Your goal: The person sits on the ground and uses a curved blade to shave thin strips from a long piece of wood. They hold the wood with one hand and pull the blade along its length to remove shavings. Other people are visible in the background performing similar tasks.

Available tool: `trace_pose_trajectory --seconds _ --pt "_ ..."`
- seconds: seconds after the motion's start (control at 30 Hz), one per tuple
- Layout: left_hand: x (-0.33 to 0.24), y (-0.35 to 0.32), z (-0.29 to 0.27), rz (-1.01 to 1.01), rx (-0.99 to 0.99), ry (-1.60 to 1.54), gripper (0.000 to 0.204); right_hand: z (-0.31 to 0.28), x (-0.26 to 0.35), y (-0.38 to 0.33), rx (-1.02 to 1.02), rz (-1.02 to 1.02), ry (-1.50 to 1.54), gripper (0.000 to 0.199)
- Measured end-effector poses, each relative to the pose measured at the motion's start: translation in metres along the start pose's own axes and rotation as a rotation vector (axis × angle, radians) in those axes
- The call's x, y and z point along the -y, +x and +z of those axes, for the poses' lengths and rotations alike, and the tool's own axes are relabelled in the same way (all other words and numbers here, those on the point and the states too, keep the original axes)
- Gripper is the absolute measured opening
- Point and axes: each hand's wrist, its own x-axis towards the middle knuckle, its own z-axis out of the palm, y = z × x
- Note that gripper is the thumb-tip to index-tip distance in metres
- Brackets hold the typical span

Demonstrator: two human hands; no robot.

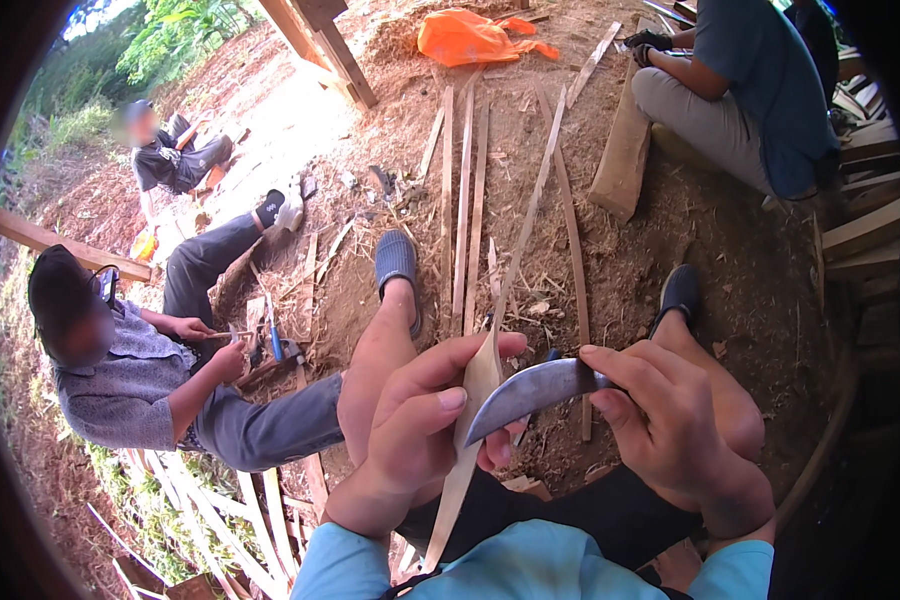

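Observation:
My left hand (405, 425) is closed around a long, thin wooden strip (453, 510), which runs from my lap up and away over the ground. My right hand (670, 410) grips a knife (540, 388) with a curved grey blade. The blade crosses the strip beside my left thumb, and its tip points toward my left palm. The knife's handle is hidden inside my right fingers. Whether the edge bites into the wood I cannot tell.
More wooden strips (464, 220) lie on the dirt ahead. At left a seated person (130, 380) works a small piece near a blue-handled tool (274, 335). Another person (760, 100) sits at upper right by a squared timber (622, 150). An orange plastic bag (465, 38) lies far ahead.

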Motion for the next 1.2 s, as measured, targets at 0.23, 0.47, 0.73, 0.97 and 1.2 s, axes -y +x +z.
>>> trace_pose_trajectory --seconds 0.23,0.47,0.73,0.97,1.2 --pt "-0.002 -0.005 0.000 -0.061 -0.106 0.011 0.035 0.003 0.000 -0.002 -0.002 -0.011 0.002 0.029" --pt "-0.001 -0.007 0.000 -0.031 -0.111 0.012 0.029 0.008 0.001 -0.002 -0.004 -0.042 0.016 0.028" --pt "0.002 -0.007 -0.001 0.027 -0.099 0.076 0.026 0.010 -0.002 -0.003 -0.060 -0.049 0.005 0.040" --pt "0.004 -0.008 0.003 0.027 -0.133 0.103 0.023 0.010 -0.002 -0.003 -0.013 -0.040 -0.011 0.044" --pt "0.016 -0.017 0.024 0.130 -0.141 0.368 0.027 0.002 -0.008 0.001 -0.115 -0.138 -0.127 0.044"
